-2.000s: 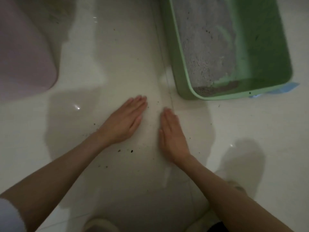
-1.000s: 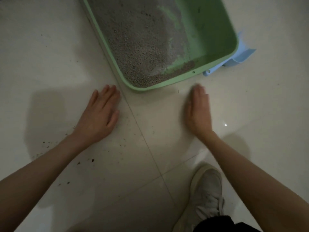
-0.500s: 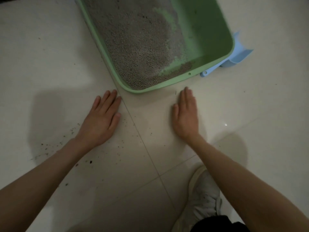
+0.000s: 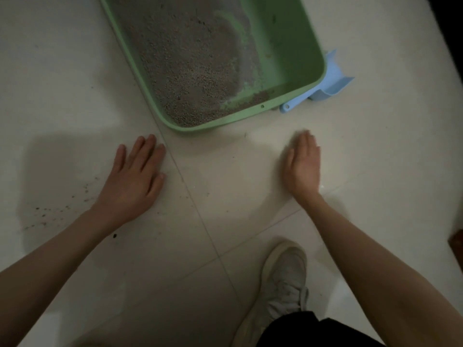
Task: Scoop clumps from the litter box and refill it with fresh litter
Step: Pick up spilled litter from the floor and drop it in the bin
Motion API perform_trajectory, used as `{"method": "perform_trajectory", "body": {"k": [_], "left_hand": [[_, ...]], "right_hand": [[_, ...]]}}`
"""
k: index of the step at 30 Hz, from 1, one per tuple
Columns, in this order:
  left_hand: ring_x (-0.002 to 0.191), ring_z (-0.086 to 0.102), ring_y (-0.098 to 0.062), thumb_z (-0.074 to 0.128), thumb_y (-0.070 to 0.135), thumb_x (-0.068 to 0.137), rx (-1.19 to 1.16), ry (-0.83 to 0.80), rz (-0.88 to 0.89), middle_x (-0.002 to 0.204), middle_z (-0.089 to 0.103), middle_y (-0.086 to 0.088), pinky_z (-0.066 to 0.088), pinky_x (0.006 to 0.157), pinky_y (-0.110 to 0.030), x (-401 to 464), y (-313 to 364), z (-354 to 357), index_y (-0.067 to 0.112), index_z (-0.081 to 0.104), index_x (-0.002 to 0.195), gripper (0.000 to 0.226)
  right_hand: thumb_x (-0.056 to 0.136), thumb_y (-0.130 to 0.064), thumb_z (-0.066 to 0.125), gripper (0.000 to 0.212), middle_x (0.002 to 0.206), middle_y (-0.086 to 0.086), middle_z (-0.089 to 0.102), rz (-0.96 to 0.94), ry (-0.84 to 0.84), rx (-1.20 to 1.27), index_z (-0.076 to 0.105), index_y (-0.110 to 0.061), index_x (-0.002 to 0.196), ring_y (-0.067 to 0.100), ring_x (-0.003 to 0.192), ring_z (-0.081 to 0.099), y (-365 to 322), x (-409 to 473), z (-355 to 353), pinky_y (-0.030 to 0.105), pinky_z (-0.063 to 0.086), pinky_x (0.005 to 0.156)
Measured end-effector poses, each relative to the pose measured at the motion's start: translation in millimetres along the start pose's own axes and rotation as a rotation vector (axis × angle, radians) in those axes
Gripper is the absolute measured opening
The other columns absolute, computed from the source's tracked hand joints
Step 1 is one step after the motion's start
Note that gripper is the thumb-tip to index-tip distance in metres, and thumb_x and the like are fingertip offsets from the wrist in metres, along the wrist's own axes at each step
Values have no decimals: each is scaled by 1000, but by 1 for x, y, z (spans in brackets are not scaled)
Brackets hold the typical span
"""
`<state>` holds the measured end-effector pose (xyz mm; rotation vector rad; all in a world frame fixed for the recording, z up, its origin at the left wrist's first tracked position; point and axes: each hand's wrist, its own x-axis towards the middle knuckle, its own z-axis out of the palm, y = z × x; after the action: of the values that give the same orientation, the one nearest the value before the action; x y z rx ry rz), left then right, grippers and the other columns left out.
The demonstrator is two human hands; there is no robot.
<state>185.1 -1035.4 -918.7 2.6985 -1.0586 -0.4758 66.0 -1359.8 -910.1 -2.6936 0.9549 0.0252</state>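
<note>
Floor (image 4: 75,71): pale glossy tiles, grout lines (image 4: 200,216) running diagonally and crossing near lower centre. Dark specks (image 4: 57,211) lying scattered over the left tile; one larger dark crumb (image 4: 114,235) sitting apart, just below them. A whitish laced shoe (image 4: 283,284) is standing on the floor at lower centre, toe pointing up-frame. Black trouser fabric (image 4: 300,329) is covering its heel end. Brown object (image 4: 457,240) showing at right edge, unidentifiable.

Dim light on pale glossy floor tiles (image 4: 75,96), possibly cream, with grout lines.
</note>
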Motion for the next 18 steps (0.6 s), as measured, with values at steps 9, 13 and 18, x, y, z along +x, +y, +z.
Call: {"method": "perform_trajectory", "body": {"k": [9,13,18], "left_hand": [[143,6,-30,11,49,91,48,-90,-29,156,8,-12,2,112,-52,8,13,6,16,17,148,66],[143,5,-28,10,48,91,47,-96,-19,156,7,-10,2,112,-51,8,11,4,17,17,148,65],[142,13,-32,16,36,91,-13,-76,45,154,17,-15,7,111,-53,8,4,3,11,26,145,60]], "right_hand": [[102,-27,21,59,156,20,0,464,-26,157,3,7,146,29,145,-1,57,59,-21,33,-3,117],[102,-25,23,55,156,21,5,228,-35,91,13,6,146,30,145,1,37,42,-8,34,-3,118],[96,-31,24,60,153,23,18,-134,-89,77,24,7,143,33,144,13,-34,-18,23,31,-1,118]]}}
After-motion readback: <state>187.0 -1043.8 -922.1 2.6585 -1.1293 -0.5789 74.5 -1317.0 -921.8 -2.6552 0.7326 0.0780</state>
